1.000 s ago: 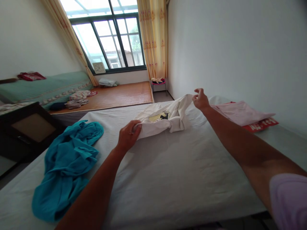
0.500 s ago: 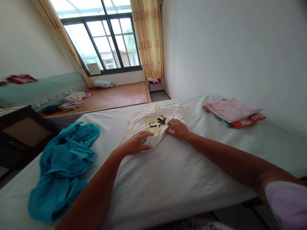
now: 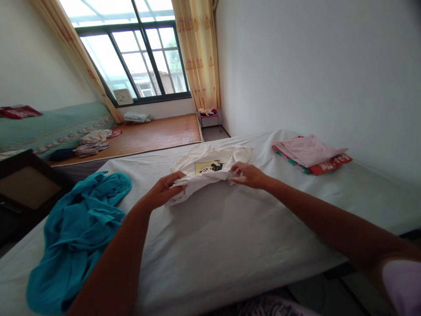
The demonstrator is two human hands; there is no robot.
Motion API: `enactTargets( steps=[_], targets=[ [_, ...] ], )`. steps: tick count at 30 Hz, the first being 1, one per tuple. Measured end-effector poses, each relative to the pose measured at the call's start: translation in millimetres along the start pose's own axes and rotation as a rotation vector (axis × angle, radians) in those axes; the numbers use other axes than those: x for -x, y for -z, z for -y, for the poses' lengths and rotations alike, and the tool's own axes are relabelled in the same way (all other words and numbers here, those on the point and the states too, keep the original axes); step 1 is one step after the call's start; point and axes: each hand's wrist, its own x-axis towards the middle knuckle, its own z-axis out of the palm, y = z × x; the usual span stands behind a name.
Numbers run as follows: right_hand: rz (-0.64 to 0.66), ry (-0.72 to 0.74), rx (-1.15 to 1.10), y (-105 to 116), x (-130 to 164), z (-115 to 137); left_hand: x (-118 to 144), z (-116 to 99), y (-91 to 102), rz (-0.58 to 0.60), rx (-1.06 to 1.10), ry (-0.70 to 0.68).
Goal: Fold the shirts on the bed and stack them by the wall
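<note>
A white T-shirt [image 3: 197, 156] with a yellow and black cartoon print lies on the white-sheeted table [image 3: 210, 245]. My left hand [image 3: 163, 189] pinches its near left edge between thumb and fingers. The near right edge is gripped by my right hand [image 3: 248, 175], thumb and fingertips closed on the cloth. Between both hands the near hem is lifted a little off the sheet and folds over the lower part of the print. A crumpled turquoise garment [image 3: 82, 228] rests to the left, beside my left forearm.
Folded clothes, pink [image 3: 309, 149] over red and green, sit at the right near the wall. Beyond the table are a low bed [image 3: 158, 129] with loose clothes, a small stool [image 3: 209, 115] and a window. A dark cabinet [image 3: 29, 184] stands at the left.
My left hand has moved left and closed on the shirt's near edge. The hem between my hands has been raised and now covers part of the print. The view has shifted slightly.
</note>
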Motion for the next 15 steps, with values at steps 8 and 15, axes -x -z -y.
enactTargets(
  steps=[8,15],
  targets=[
    [-0.055,-0.198,0.284,-31.7,-12.5,-4.1,8.0,-11.3,-5.8,0.119,0.107,0.071],
    [-0.425,-0.166,0.127,65.1,-5.0,-35.2,19.2,-23.2,16.0,0.297,0.015,0.085]
  ],
)
